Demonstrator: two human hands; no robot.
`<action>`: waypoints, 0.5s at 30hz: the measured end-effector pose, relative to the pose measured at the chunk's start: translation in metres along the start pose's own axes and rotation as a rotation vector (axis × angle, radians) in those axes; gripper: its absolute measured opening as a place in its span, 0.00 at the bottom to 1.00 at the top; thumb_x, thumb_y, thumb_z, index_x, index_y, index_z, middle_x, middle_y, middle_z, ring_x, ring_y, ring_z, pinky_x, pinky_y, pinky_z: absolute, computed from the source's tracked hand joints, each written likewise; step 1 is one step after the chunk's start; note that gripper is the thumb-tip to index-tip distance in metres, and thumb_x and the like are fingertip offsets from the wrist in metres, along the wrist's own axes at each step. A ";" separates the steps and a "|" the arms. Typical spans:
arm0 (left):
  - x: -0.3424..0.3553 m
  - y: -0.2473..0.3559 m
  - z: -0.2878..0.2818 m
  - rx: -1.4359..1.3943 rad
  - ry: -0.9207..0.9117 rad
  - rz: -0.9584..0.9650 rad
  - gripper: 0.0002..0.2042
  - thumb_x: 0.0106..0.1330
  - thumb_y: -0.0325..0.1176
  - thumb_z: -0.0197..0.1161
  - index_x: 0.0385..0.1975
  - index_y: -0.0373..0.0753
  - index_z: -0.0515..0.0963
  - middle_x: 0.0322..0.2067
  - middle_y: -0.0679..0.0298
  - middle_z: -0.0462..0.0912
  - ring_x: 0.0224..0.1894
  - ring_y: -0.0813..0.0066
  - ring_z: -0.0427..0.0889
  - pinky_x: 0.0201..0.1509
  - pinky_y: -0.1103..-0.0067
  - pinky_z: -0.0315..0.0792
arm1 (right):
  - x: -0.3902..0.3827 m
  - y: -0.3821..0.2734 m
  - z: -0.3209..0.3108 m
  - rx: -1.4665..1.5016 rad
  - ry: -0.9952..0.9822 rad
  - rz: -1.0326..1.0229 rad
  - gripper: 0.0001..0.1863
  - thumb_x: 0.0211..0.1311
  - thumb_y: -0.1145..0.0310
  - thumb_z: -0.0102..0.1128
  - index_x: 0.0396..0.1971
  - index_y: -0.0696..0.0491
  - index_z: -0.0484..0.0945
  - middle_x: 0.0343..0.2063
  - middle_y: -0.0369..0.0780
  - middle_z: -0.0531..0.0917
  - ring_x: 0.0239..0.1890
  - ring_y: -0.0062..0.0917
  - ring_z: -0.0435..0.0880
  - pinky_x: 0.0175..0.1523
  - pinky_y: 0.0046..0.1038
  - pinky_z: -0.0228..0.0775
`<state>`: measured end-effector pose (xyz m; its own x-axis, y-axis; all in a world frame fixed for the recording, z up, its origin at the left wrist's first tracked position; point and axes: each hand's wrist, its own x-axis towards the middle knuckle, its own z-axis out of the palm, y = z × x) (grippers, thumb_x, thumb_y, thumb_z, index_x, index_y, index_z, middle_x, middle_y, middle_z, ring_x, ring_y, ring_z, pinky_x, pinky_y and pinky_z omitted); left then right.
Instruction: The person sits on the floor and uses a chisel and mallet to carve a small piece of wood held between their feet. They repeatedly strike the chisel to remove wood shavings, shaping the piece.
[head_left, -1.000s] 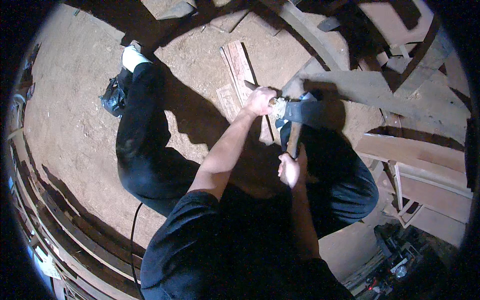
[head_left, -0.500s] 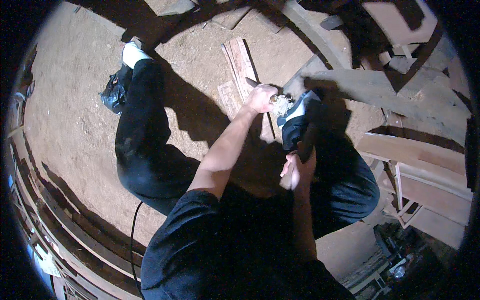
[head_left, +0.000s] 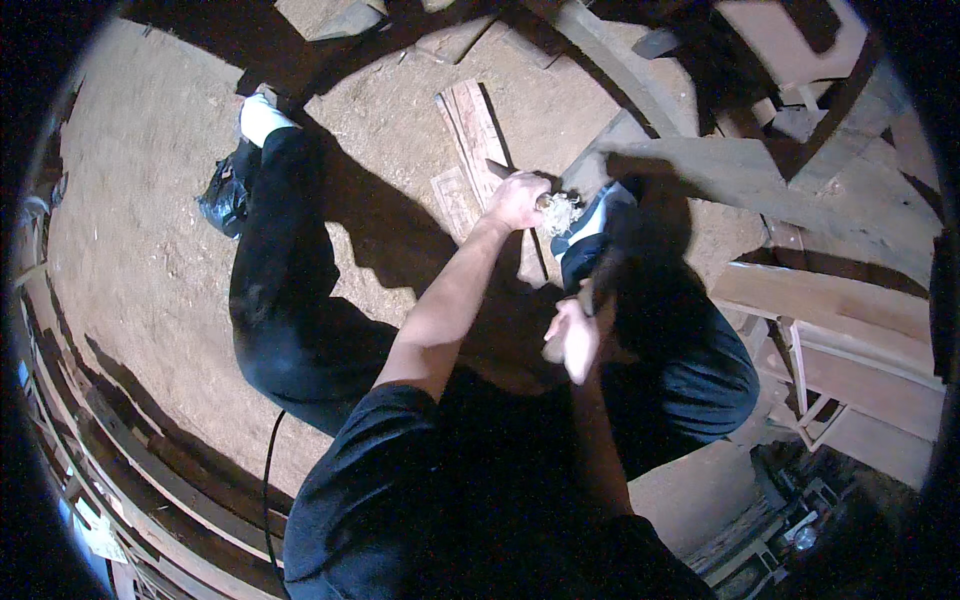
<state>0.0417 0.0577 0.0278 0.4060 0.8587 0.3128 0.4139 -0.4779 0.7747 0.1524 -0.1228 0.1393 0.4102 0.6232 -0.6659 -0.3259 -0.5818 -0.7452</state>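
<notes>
Head view: fingers of the left hand (head_left: 516, 202) curl around a frayed-ended tool (head_left: 560, 213), upper centre; below, the right hand (head_left: 574, 336) wraps its fingers round a handle (head_left: 553, 349). Upper left, a black bag (head_left: 223, 203) shows nothing of its inside.

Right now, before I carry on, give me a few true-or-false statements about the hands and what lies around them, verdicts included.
1. The left hand is closed around a frayed-ended tool. True.
2. The right hand is empty. False: it holds a wooden handle.
3. The planks lie on the ground. True.
4. The black bag is beside the right leg. False: it is beside the left leg.
5. The two hands are touching. False: they are apart.
6. A black cord runs along the left side of the person. True.
</notes>
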 end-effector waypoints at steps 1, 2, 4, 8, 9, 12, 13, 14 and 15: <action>-0.004 -0.004 -0.002 0.006 -0.023 -0.006 0.10 0.34 0.33 0.59 0.18 0.38 0.69 0.22 0.56 0.75 0.31 0.56 0.74 0.38 0.68 0.68 | -0.002 -0.004 0.002 -0.202 -0.109 -0.050 0.18 0.46 0.81 0.49 0.40 0.55 0.63 0.11 0.36 0.67 0.06 0.21 0.66 0.12 0.22 0.61; -0.007 -0.007 -0.002 0.011 -0.046 -0.012 0.10 0.34 0.33 0.59 0.18 0.38 0.70 0.22 0.56 0.75 0.31 0.56 0.74 0.38 0.68 0.68 | -0.004 -0.011 0.007 -0.311 -0.204 -0.117 0.19 0.45 0.81 0.49 0.41 0.55 0.63 0.13 0.37 0.68 0.06 0.20 0.66 0.11 0.23 0.61; -0.007 -0.007 0.000 0.023 -0.019 0.061 0.11 0.33 0.32 0.60 0.19 0.38 0.70 0.22 0.57 0.75 0.32 0.57 0.75 0.39 0.69 0.68 | -0.011 -0.015 -0.002 -0.283 -0.187 -0.126 0.20 0.44 0.81 0.50 0.42 0.55 0.63 0.14 0.37 0.69 0.06 0.20 0.67 0.11 0.24 0.61; -0.009 -0.005 -0.003 0.018 -0.036 0.069 0.12 0.35 0.35 0.61 0.20 0.39 0.70 0.23 0.58 0.75 0.32 0.58 0.75 0.39 0.69 0.67 | -0.024 -0.037 -0.005 -0.113 -0.090 -0.006 0.23 0.44 0.80 0.51 0.44 0.53 0.62 0.16 0.38 0.69 0.06 0.22 0.66 0.10 0.25 0.61; -0.009 -0.004 -0.002 0.020 -0.036 0.063 0.12 0.35 0.35 0.61 0.20 0.39 0.70 0.23 0.58 0.75 0.32 0.58 0.75 0.39 0.69 0.67 | -0.026 -0.036 -0.004 -0.058 -0.079 -0.057 0.23 0.44 0.79 0.51 0.44 0.53 0.61 0.16 0.38 0.69 0.06 0.22 0.65 0.10 0.25 0.62; -0.003 -0.002 -0.004 0.048 -0.054 0.049 0.12 0.36 0.37 0.61 0.20 0.39 0.70 0.23 0.57 0.75 0.32 0.57 0.75 0.39 0.69 0.67 | -0.017 -0.022 0.009 0.064 -0.056 -0.089 0.22 0.45 0.81 0.50 0.43 0.52 0.61 0.14 0.36 0.67 0.06 0.20 0.62 0.10 0.23 0.60; -0.004 -0.003 -0.002 0.053 -0.045 0.040 0.12 0.36 0.37 0.61 0.20 0.39 0.70 0.23 0.57 0.75 0.32 0.57 0.75 0.39 0.69 0.67 | -0.011 -0.020 0.011 -0.128 -0.110 -0.093 0.21 0.45 0.81 0.49 0.42 0.52 0.61 0.13 0.35 0.66 0.06 0.19 0.62 0.10 0.23 0.59; -0.005 -0.004 -0.001 0.057 -0.036 0.031 0.12 0.37 0.38 0.61 0.20 0.39 0.70 0.23 0.57 0.75 0.32 0.57 0.75 0.39 0.68 0.67 | -0.008 -0.019 0.012 -0.319 -0.163 -0.098 0.20 0.45 0.82 0.49 0.41 0.52 0.62 0.11 0.34 0.65 0.06 0.19 0.62 0.10 0.22 0.58; -0.003 -0.006 0.000 0.048 -0.044 0.052 0.13 0.36 0.38 0.61 0.19 0.39 0.70 0.23 0.57 0.75 0.32 0.57 0.75 0.39 0.69 0.68 | -0.008 -0.017 0.009 -0.229 -0.178 -0.078 0.19 0.45 0.81 0.50 0.39 0.52 0.62 0.09 0.32 0.63 0.05 0.18 0.63 0.09 0.21 0.56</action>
<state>0.0374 0.0578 0.0222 0.4629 0.8238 0.3272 0.4291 -0.5313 0.7305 0.1470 -0.1133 0.1566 0.2643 0.7405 -0.6179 -0.0900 -0.6190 -0.7802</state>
